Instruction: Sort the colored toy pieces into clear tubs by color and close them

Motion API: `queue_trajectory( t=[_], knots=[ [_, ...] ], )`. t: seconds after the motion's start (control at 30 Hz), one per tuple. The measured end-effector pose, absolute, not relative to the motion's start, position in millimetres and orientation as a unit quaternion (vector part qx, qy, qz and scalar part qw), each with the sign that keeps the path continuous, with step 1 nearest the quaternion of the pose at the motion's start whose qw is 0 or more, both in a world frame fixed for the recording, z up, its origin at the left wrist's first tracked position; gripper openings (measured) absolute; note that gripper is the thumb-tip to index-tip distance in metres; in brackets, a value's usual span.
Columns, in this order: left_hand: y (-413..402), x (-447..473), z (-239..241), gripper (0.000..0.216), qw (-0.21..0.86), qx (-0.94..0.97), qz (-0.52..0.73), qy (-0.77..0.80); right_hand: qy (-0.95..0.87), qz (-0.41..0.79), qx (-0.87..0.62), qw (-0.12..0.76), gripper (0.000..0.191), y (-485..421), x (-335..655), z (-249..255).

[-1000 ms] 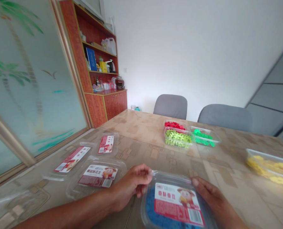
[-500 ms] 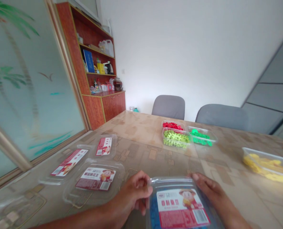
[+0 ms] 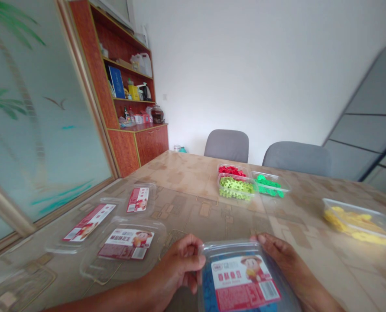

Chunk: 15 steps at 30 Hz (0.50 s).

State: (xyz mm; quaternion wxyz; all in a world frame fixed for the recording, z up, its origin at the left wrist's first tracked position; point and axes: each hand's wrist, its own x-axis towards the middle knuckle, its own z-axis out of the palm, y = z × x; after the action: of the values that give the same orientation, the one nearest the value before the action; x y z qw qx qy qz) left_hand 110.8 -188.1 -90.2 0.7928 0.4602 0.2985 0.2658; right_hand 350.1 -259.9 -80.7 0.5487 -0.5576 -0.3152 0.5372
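A clear plastic box [image 3: 233,247] with a labelled lid sits in front of me at the near table edge. Blue pieces [image 3: 209,288] show through its left side and under the label. My left hand [image 3: 185,260] pinches the box's left rim between thumb and fingers. Along the far right corner and right side, my right hand [image 3: 279,255] grips the same box, its lower fingers hidden. Three loose clear lids with red-and-white labels lie left of my hands: a near lid [image 3: 126,245], a far lid [image 3: 141,200] and a left lid [image 3: 89,223].
Farther back stand open clear tubs: a red-piece tub [image 3: 232,171], a yellow-green-piece tub [image 3: 236,188] and a green-piece tub [image 3: 270,185]. A yellow-piece tub [image 3: 361,223] is at the right. Grey chairs [image 3: 227,145] stand behind the table, a wooden cabinet [image 3: 131,138] at back left.
The camera view has turned slightly right, so the surroundings appear shifted left. Both hands keep their hold on the box, which has hardly moved.
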Motion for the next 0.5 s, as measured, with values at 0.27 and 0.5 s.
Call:
queue_trajectory(
  t=[0.27,0.5],
  knots=[
    [-179.7,109.5,-88.7,0.034,0.810,0.447,0.237,0.298,-0.284,0.557,-0.551,0.553,0.038,-256.8,352.2,-85.8],
    [-178.0,105.0,-78.0,0.034,0.791,0.502,0.187,0.296,-0.329,0.512,-0.583,0.538,0.041,-256.9,353.5,-88.1]
  ],
)
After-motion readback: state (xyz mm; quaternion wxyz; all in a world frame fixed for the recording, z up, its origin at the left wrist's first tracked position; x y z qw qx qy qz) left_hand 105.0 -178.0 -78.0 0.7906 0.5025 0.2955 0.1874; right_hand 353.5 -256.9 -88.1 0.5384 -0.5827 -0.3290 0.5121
